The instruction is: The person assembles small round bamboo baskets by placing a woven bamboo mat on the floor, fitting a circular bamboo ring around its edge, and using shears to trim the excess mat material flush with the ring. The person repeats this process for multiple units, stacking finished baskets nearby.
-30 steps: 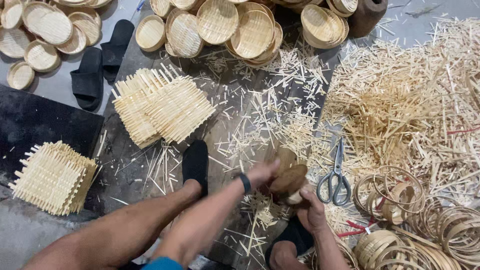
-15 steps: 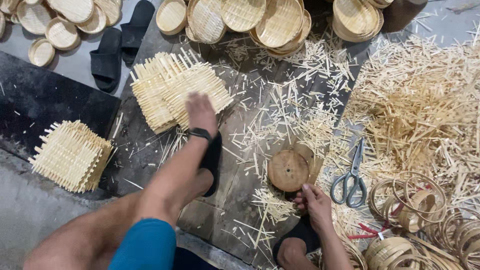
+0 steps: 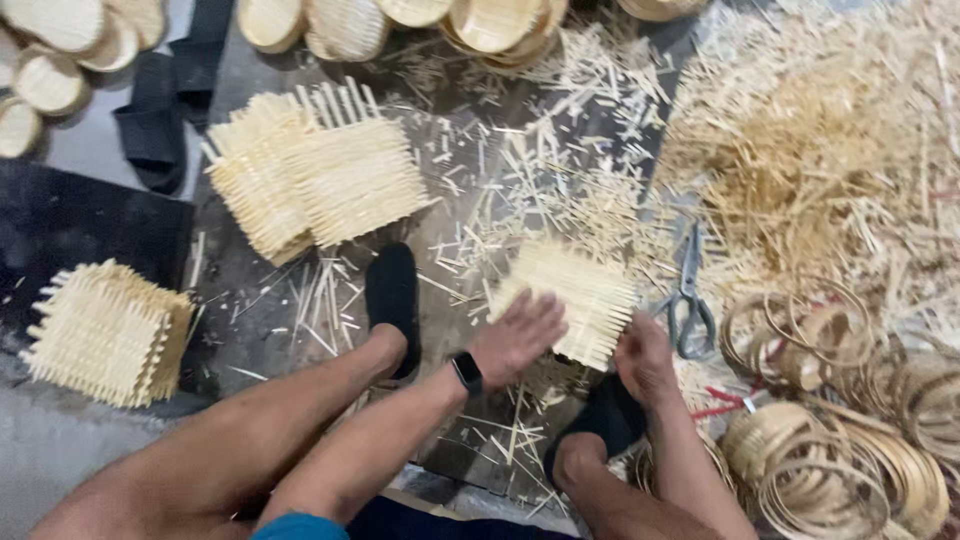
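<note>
Dark littered floor: your left hand [image 3: 515,335] lies flat on the pale square woven bamboo mat [image 3: 572,297], at one o'clock; your right hand [image 3: 643,357] seemingly grips its edge.

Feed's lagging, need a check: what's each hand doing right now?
Left hand: open, palm flat on the woven mat.
Right hand: at the mat's right edge, seems to grip it; fingers hidden, so not certain.
</note>
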